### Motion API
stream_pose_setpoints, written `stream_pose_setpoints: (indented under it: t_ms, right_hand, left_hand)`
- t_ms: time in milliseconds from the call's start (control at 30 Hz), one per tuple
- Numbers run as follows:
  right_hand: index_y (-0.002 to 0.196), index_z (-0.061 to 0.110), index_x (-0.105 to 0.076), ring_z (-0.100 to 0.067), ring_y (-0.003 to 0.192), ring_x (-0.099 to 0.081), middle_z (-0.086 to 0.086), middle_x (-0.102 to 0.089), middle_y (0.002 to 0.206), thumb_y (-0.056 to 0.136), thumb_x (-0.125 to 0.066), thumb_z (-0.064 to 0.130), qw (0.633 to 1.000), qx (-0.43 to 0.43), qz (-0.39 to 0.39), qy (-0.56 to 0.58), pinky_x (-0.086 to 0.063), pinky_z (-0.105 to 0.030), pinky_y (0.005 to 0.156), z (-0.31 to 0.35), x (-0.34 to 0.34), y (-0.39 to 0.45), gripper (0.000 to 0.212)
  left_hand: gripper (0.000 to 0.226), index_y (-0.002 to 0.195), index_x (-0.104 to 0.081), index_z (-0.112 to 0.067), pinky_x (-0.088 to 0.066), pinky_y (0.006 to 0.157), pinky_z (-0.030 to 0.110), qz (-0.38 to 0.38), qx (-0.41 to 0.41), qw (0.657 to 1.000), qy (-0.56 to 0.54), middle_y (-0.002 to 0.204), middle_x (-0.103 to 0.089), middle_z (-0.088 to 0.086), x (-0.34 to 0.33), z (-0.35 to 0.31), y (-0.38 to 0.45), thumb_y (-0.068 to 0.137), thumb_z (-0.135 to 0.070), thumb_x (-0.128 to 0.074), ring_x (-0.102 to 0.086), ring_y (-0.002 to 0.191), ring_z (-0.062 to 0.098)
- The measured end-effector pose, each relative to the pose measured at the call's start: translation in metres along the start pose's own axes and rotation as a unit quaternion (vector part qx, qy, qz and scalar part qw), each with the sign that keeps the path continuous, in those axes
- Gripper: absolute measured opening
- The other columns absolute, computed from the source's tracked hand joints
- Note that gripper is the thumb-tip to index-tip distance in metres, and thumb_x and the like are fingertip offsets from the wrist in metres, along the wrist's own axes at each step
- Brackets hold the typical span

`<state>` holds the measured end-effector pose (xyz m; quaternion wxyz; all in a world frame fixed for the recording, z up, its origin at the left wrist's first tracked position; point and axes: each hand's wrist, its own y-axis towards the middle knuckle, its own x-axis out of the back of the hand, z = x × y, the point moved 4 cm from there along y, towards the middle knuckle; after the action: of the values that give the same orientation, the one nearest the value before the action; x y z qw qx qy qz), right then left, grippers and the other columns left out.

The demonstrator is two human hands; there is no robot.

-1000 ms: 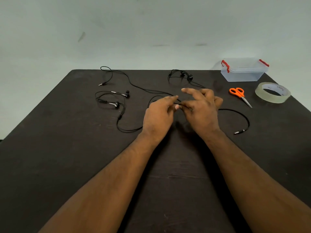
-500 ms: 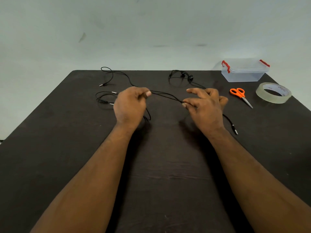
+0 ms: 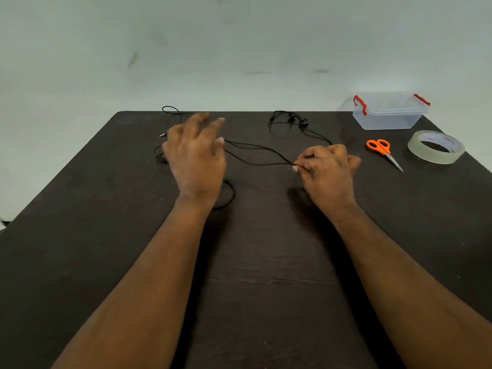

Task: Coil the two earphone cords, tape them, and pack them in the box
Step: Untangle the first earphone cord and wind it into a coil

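Note:
Two black earphone cords lie tangled on the dark table (image 3: pixel 266 275). My right hand (image 3: pixel 327 174) is shut on one earphone cord (image 3: pixel 261 157), pinching it between thumb and fingertips. Two strands run left from that pinch toward my left hand (image 3: pixel 197 158). The earbuds (image 3: pixel 298 120) of this cord lie at the far middle. My left hand hovers blurred with fingers spread, gripping nothing that I can see. It covers part of the second cord, whose jack plug (image 3: pixel 162 135) shows at the far left. A cord loop (image 3: pixel 230 195) curves out beside my left wrist.
A clear plastic box (image 3: pixel 386 118) with red clips, lid on, stands at the far right corner. Orange-handled scissors (image 3: pixel 383 150) lie in front of it, and a roll of clear tape (image 3: pixel 436 147) sits near the right edge.
My left hand let go of the cord, spread its fingers and moved left and away. My right hand closed tighter on its pinch and moved slightly right; the plug by it is out of sight.

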<state>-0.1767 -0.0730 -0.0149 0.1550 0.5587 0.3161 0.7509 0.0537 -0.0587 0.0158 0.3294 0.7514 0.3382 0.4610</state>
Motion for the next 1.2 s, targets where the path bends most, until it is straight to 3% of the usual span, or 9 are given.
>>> stream_pose_setpoints:
  t_ms: [100,200,267,400,567,667,800,967,1200]
  right_hand:
    - [0.082,0.027,-0.075,-0.024,0.092,-0.05,0.014,-0.068,0.093,0.081,-0.072,0.033,1.0,0.015,0.001,0.004,-0.009,-0.029,0.073,0.005,-0.001,0.0,0.007]
    - [0.083,0.025,-0.075,-0.025,0.09,-0.051,0.012,-0.069,0.094,0.079,-0.069,0.034,0.998,0.052,-0.013,0.011,-0.012,-0.031,0.073,0.01,-0.002,-0.002,0.012]
    - [0.083,0.027,-0.075,-0.02,0.09,-0.047,0.014,-0.068,0.094,0.08,-0.063,0.039,0.998,0.064,-0.017,0.006,-0.009,-0.029,0.072,0.013,-0.001,-0.002,0.018]
    - [0.083,0.028,-0.074,-0.015,0.09,-0.04,0.014,-0.068,0.094,0.079,-0.066,0.039,0.996,0.087,-0.021,0.018,-0.009,-0.027,0.073,0.018,-0.002,-0.003,0.015]
    - [0.087,0.027,-0.073,-0.024,0.093,-0.049,0.011,-0.064,0.1,0.081,-0.07,0.034,0.998,0.066,-0.001,-0.003,-0.012,-0.03,0.074,0.016,-0.002,-0.002,0.01]
    - [0.088,0.029,-0.073,-0.026,0.099,-0.048,0.01,-0.062,0.106,0.083,-0.069,0.033,1.0,0.013,0.017,-0.003,-0.019,-0.035,0.076,0.005,-0.001,0.0,0.007]
    - [0.088,0.029,-0.073,-0.029,0.107,-0.046,0.006,-0.058,0.118,0.084,-0.068,0.03,0.999,-0.03,0.03,-0.035,-0.023,-0.039,0.079,-0.003,0.003,0.004,0.007]
    - [0.088,0.028,-0.074,-0.033,0.119,-0.04,0.005,-0.048,0.139,0.083,-0.069,0.026,0.996,-0.064,0.027,-0.055,-0.029,-0.049,0.086,-0.009,0.006,0.003,0.007]
    - [0.091,0.025,-0.073,-0.024,0.13,-0.037,0.005,-0.051,0.138,0.086,-0.065,0.024,0.999,-0.04,0.031,-0.009,-0.027,-0.046,0.093,-0.007,-0.003,0.002,0.009]
  left_hand:
    - [0.027,0.11,-0.07,-0.024,-0.041,0.088,0.043,0.069,-0.141,0.987,-0.036,0.114,-0.067,-0.005,-0.012,-0.046,-0.015,0.084,-0.023,-0.062,-0.058,0.107,0.025]
    - [0.028,0.116,-0.066,-0.027,-0.016,0.108,0.049,0.212,-0.144,0.966,-0.019,0.118,-0.066,-0.009,-0.031,-0.066,-0.04,0.091,-0.037,-0.058,-0.049,0.125,0.018]
    - [0.019,0.104,-0.071,-0.03,-0.001,0.112,0.047,0.239,-0.112,0.964,-0.039,0.099,-0.07,-0.009,-0.036,-0.062,-0.044,0.092,-0.036,-0.058,-0.055,0.117,0.016]
    - [0.01,0.09,-0.071,-0.025,-0.004,0.114,0.041,0.228,-0.081,0.969,-0.056,0.081,-0.065,-0.007,-0.04,-0.055,-0.038,0.09,-0.026,-0.061,-0.06,0.09,0.016]
    - [0.008,0.087,-0.066,-0.021,-0.023,0.105,0.039,0.176,-0.089,0.979,-0.056,0.084,-0.063,-0.005,-0.04,-0.047,-0.031,0.088,-0.016,-0.06,-0.056,0.087,0.018]
    - [0.009,0.086,-0.066,-0.021,-0.024,0.093,0.032,0.116,-0.069,0.99,-0.045,0.083,-0.064,-0.004,-0.033,-0.028,-0.02,0.089,-0.016,-0.059,-0.056,0.084,0.02]
    - [0.015,0.085,-0.066,-0.023,-0.019,0.081,0.029,0.068,-0.028,0.997,-0.009,0.083,-0.065,-0.005,-0.023,-0.002,-0.008,0.092,-0.019,-0.053,-0.056,0.084,0.021]
    - [0.017,0.092,-0.067,-0.024,-0.015,0.078,0.03,0.053,0.034,0.998,0.02,0.093,-0.067,-0.006,-0.016,0.024,-0.002,0.095,-0.022,-0.05,-0.052,0.095,0.022]
    - [0.017,0.094,-0.07,-0.028,-0.017,0.076,0.033,0.047,0.072,0.995,0.044,0.096,-0.069,-0.007,-0.014,0.028,-0.002,0.094,-0.026,-0.053,-0.049,0.097,0.022]
